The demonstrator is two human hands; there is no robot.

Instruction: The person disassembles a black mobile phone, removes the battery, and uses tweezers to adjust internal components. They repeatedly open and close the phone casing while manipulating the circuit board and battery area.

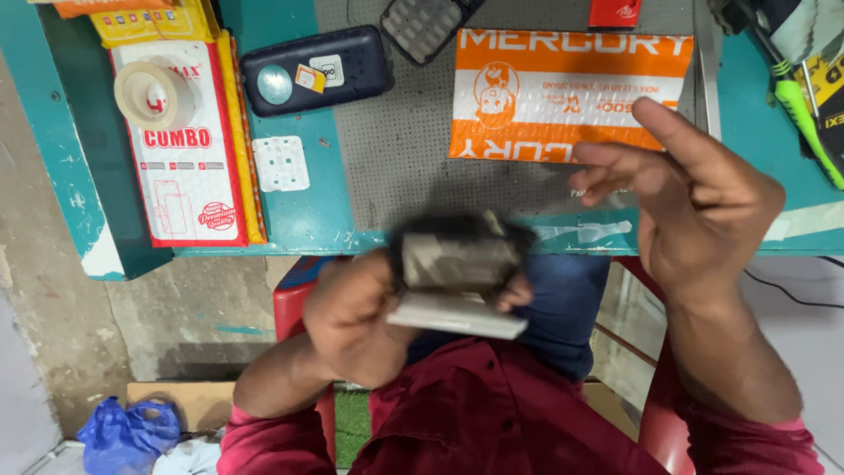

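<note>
My left hand (356,312) grips a small blurred stack: a dark-edged phone or case with a grey face (457,255) on top of a flat white slab (457,315). It is held over my lap, just below the teal table's front edge (290,239). My right hand (694,207) hovers to the right of it, fingers spread and loosely curled, holding nothing. Its fingertips lie over the lower edge of an orange and white padded envelope (563,92) on the grey mat (396,149).
A red and white flat package (189,167) with a tape roll (154,95) lies at the left. Beside it sit a dark blue case (316,69) and a small white square plate (280,164). Green-handled tools (804,114) lie at the right; a blue bag (127,431) is on the floor.
</note>
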